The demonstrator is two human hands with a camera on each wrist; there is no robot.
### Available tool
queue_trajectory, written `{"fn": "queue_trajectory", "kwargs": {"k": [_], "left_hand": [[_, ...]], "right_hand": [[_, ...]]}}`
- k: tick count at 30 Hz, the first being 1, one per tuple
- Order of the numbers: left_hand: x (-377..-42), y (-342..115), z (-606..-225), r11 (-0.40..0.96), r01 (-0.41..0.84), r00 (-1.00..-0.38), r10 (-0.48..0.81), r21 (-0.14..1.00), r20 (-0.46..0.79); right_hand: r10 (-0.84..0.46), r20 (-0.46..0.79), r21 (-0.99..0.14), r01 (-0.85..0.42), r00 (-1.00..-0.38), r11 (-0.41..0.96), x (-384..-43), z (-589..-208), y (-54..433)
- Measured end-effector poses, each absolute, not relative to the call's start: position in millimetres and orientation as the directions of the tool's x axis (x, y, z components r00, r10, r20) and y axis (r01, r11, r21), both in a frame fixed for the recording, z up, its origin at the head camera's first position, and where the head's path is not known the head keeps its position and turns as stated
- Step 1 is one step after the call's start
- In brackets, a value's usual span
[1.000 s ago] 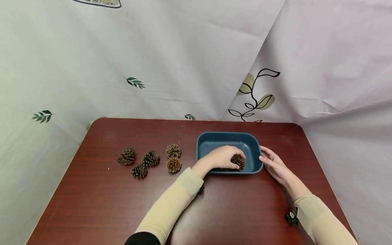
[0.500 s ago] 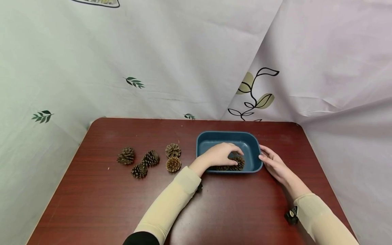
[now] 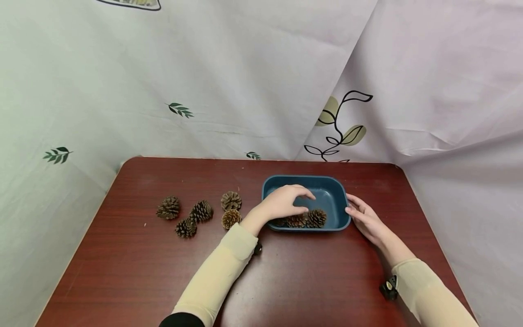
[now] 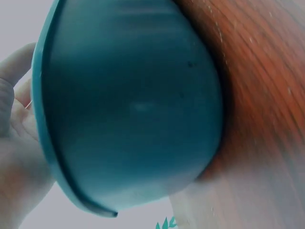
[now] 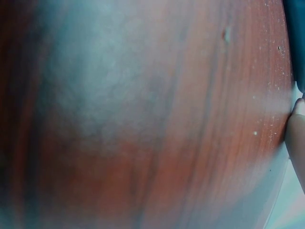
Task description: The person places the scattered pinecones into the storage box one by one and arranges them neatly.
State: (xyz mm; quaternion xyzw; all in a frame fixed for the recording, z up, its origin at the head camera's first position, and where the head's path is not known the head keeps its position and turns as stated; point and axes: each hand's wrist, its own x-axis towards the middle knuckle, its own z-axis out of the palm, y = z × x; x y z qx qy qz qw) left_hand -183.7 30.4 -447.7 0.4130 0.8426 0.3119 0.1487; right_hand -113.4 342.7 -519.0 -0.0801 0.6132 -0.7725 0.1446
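Observation:
Over the left half of a blue rectangular tray (image 3: 337,220), my left hand (image 3: 282,201) hovers with thumb and fingers spread and nothing between them. Along the tray's front wall lie a brown pine cone (image 3: 316,218), a second pine cone (image 3: 296,221) beside it, and part of another, mostly hidden under the hand. My right hand (image 3: 365,221) touches the tray's right end with fairly straight fingers, thumb at the rim. The left wrist view shows the tray's outer wall (image 4: 138,105) close up, with part of the left hand (image 4: 21,133) beyond its rim.
Several pine cones lie left of the tray on the reddish-brown table (image 3: 306,277): a far-left pine cone (image 3: 168,208), a touching pair (image 3: 201,211), and two near the tray, including a lighter pine cone (image 3: 231,219). A pale cloth (image 3: 245,81) hangs behind the table.
My left hand has let go of the pine cone, leaving it in the tray, and has moved left and slightly up with its fingers opening. The right hand stays at the tray's end.

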Motion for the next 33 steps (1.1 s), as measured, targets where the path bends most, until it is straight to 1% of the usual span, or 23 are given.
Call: {"fn": "queue_trajectory", "kwargs": {"k": [7,14,18,23,33], "left_hand": [[-184.9,11.6,-445.2,0.442,0.569,-0.653,0.755,0.694,0.054],[-185.0,-9.3,-443.1,0.438,0.552,-0.694,0.714,0.709,0.099],[-184.6,-21.0,-443.8,0.44,0.541,-0.721,0.682,0.717,0.126],[-184.6,-35.6,-446.9,0.414,0.504,-0.755,0.638,0.758,0.154],[-189.6,-64.8,-446.7,0.387,0.464,-0.808,0.553,0.797,0.202]], "right_hand": [[-0.315,-0.067,-0.972,0.133,-0.947,-0.194,-114.0,-519.0,343.1],[-0.319,-0.062,-0.973,0.129,-0.946,-0.192,-114.6,-519.9,343.2],[-0.315,-0.073,-0.974,0.135,-0.946,-0.18,-113.7,-519.0,343.1],[-0.308,-0.083,-0.975,0.141,-0.948,-0.171,-112.8,-517.8,342.7],[-0.315,-0.067,-0.972,0.132,-0.947,-0.192,-113.2,-518.9,342.8]]}}
